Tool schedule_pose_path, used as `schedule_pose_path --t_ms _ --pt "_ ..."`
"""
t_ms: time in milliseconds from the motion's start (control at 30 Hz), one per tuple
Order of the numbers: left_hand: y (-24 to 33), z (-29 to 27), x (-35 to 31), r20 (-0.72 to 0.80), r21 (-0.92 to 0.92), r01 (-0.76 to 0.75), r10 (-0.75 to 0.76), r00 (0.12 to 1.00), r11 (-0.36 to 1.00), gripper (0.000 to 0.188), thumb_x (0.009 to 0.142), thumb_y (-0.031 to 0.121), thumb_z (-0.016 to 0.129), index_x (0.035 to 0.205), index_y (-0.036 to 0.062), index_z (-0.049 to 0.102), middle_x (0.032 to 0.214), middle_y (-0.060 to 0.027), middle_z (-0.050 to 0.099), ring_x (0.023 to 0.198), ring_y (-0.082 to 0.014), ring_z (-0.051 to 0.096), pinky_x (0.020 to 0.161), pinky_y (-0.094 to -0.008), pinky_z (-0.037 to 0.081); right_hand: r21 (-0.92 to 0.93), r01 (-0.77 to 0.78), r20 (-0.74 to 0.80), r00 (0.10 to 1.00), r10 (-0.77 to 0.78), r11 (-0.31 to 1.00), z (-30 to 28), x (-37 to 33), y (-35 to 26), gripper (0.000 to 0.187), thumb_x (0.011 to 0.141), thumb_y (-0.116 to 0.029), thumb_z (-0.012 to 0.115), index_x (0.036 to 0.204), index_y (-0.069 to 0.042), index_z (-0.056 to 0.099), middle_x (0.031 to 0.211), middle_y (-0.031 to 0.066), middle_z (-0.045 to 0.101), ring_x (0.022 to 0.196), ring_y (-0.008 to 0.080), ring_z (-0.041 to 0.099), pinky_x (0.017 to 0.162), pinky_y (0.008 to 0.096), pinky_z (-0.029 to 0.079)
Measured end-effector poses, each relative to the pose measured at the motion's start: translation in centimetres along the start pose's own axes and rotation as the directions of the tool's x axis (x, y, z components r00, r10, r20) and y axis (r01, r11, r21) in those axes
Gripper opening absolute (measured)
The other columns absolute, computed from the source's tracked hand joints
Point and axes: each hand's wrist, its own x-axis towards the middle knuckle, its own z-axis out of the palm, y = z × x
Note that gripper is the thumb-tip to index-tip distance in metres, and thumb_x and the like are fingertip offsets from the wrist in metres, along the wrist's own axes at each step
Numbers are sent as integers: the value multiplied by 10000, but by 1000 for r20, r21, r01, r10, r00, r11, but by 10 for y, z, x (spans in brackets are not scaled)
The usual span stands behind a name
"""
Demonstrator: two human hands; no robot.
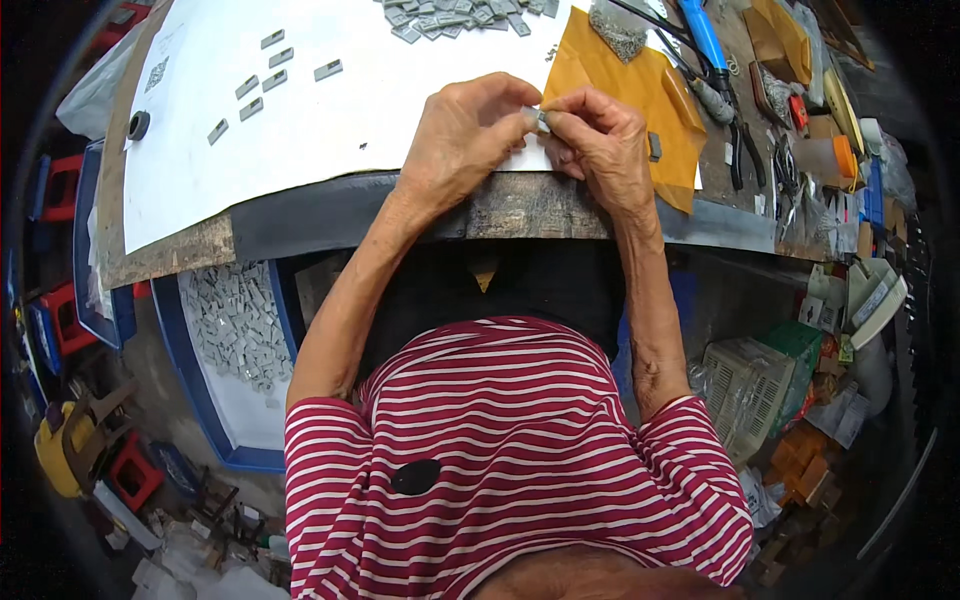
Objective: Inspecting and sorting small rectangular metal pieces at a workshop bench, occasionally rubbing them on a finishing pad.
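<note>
Above the table's near edge, my left hand and my right hand meet, fingertips pinched together. Between them is a small grey rectangular piece, partly covered by the fingers. White paper lies under my left hand, and several similar grey pieces are spread over its left side. A heap of grey pieces sits at the far edge. Beneath my right hand is a brown paper sheet bearing a dark grey piece and a clear bag of tiny metal parts.
To the right lie a blue-bodied tool, black-handled pliers and an orange-capped jar. A black ring rests at the paper's left edge. Below the table, a blue tray holds many grey pieces.
</note>
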Motion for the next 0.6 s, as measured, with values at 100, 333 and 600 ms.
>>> schedule_pose_path --t_ms 100,333,600 --pt "-4 -8 -3 44 274 -248 246 968 929 205 786 83 612 980 17 601 786 -76 637 699 -146 604 617 -262 484 0 -21 14 1000 21 1000 6 0 -5 76 802 -52 580 803 23 571 578 14 520 440 53 435 380 179 313" --pt "-2 -16 -9 118 514 -424 428 896 745 179 760 42 594 929 -9 561 793 -149 604 678 -278 604 589 -328 480 -11 -62 2 998 62 998 16 -2 -14 87 815 -60 564 837 23 575 593 15 522 453 48 436 384 163 301" --pt "-2 -52 -23 10 549 -345 407 913 761 165 795 85 593 935 0 568 823 -130 628 687 -207 618 589 -294 496 91 -39 122 992 28 995 37 3 -15 222 876 -144 515 959 48 587 671 30 535 512 59 451 464 173 356"
